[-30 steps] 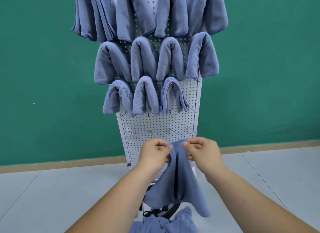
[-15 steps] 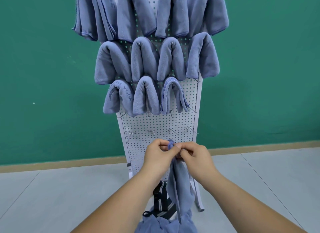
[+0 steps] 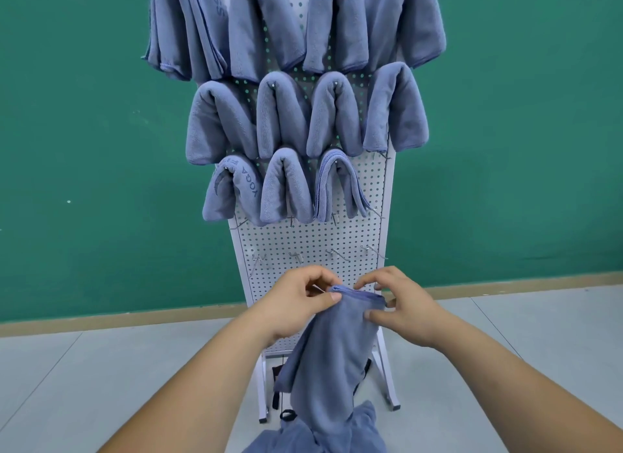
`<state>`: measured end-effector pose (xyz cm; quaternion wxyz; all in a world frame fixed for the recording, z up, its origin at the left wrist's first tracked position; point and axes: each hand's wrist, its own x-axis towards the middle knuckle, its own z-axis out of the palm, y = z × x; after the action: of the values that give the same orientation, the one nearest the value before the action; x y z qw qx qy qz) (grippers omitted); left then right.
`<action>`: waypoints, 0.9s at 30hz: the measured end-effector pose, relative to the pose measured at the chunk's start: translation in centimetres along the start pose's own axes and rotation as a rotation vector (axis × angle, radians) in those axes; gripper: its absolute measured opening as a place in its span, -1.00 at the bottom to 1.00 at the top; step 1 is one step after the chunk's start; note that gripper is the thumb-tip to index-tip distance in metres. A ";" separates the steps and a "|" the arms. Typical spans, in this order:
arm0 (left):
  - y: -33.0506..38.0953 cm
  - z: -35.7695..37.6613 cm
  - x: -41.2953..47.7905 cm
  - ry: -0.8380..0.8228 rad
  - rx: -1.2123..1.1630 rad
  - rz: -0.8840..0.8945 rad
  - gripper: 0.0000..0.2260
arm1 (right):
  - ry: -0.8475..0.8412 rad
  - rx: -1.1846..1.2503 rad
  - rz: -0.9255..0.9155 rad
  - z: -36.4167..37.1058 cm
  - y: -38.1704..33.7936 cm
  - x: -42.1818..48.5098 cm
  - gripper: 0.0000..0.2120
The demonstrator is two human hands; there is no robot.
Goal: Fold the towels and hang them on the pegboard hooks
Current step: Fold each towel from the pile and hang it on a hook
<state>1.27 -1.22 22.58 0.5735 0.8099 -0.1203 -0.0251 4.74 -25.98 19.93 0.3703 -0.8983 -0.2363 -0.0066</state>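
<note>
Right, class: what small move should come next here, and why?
Probably lift the towel toward the bare hook at the third row's right end: the left hand and right hand pinch its folded top edge, and that row holds only three towels.

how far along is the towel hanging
Done: three rows of folded towels hang on the pegboard. In hand: the left hand and right hand pinch the top edge of one towel. Left: hanging it on one of the bare hooks, then the pile below.
</note>
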 end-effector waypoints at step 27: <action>-1.2 -2.7 0.6 0.462 0.491 -0.018 -0.89 | 0.242 -0.023 0.189 -3.8 -0.4 0.0 -0.89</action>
<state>2.52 1.55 22.48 0.3731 0.9092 0.0177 0.1838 5.17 -28.26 23.00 0.3847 -0.9134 -0.1043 -0.0829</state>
